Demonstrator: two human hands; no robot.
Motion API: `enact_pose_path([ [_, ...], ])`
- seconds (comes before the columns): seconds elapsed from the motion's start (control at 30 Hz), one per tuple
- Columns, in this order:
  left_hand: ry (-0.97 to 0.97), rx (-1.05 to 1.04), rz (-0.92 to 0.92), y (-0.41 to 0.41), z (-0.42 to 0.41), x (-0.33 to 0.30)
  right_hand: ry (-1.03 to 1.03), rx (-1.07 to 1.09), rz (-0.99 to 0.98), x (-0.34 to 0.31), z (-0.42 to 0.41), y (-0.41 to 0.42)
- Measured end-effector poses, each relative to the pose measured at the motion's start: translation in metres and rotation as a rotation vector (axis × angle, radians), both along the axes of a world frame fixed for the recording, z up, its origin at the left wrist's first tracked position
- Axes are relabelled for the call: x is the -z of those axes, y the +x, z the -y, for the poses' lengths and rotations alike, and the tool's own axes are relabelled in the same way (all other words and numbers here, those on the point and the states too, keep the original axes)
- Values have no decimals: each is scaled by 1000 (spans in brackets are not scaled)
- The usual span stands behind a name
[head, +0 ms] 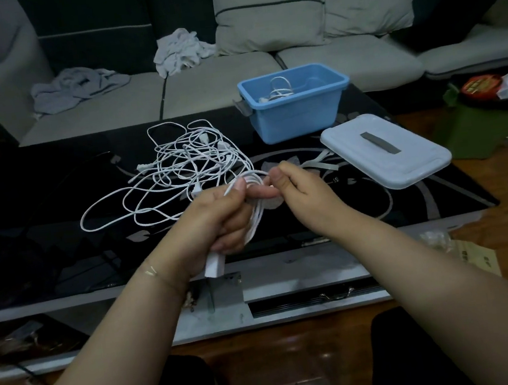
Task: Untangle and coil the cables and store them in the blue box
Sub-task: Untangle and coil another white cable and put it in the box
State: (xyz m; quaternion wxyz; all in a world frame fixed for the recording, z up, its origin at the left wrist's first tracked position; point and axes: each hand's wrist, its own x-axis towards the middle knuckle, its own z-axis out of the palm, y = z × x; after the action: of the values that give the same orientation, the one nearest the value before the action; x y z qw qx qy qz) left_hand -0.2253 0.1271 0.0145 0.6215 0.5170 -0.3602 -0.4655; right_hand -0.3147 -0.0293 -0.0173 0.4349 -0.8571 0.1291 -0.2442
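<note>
A tangle of white cables (180, 166) lies on the black glass table (43, 216), left of centre. My left hand (217, 218) grips a small coil of white cable (257, 217), with a white plug end hanging below the fist. My right hand (296, 187) pinches the same coil at its top, close to the left thumb. The blue box (297, 114) stands open at the back of the table, and one coiled white cable (279, 89) lies inside it.
The box's pale lid (384, 149) with a grey handle lies to the right of the box. A sofa with crumpled cloths runs behind the table. Packets and clutter sit on the floor at the right. The table's near edge passes under my wrists.
</note>
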Motion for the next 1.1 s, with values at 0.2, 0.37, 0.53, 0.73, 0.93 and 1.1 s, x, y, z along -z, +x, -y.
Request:
enact_pose_path([
  [0.2, -146, -137, -284, 12, -1, -5, 86, 72, -62, 18, -11, 11],
  [0.37, -209, -230, -344, 17, -4, -7, -124, 14, -131, 17, -38, 7],
  [0.53, -181, -345, -258, 10, -2, -6, -358, -79, -183, 13, -53, 4],
  [0.73, -81, -515, 142, -2, 0, -7, -421, -229, -149, 9, -61, -3],
  [0.93, -35, -533, 368, -10, 2, -11, -554, -205, -133, 6, -55, -4],
  [1.1, -11, -521, 406, -7, 7, 1, -584, -225, -132, 4, -52, -5],
])
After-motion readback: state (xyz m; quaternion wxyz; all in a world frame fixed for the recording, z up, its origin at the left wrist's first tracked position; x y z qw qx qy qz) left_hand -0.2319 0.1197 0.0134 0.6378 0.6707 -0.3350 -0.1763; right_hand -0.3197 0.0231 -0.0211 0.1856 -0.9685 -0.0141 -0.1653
